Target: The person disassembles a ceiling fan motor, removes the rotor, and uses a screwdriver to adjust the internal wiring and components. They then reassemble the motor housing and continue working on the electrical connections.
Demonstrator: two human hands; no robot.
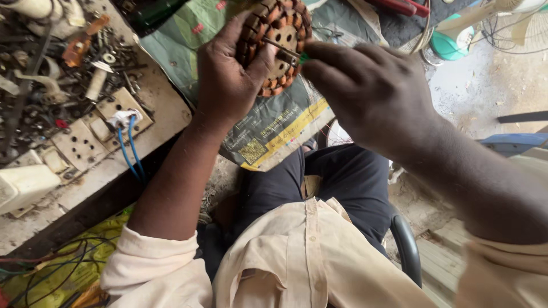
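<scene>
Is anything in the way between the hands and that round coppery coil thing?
Nothing visible. The left hand already grips the round copper-wound coil, and the right hand touches the metal shaft at its centre.

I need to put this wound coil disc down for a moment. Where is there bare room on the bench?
Barest is the printed sack below the left hand and coil disc. A bare strip of bench runs between the socket board and the sack. The scrap metal pile at far left is crowded.
</scene>
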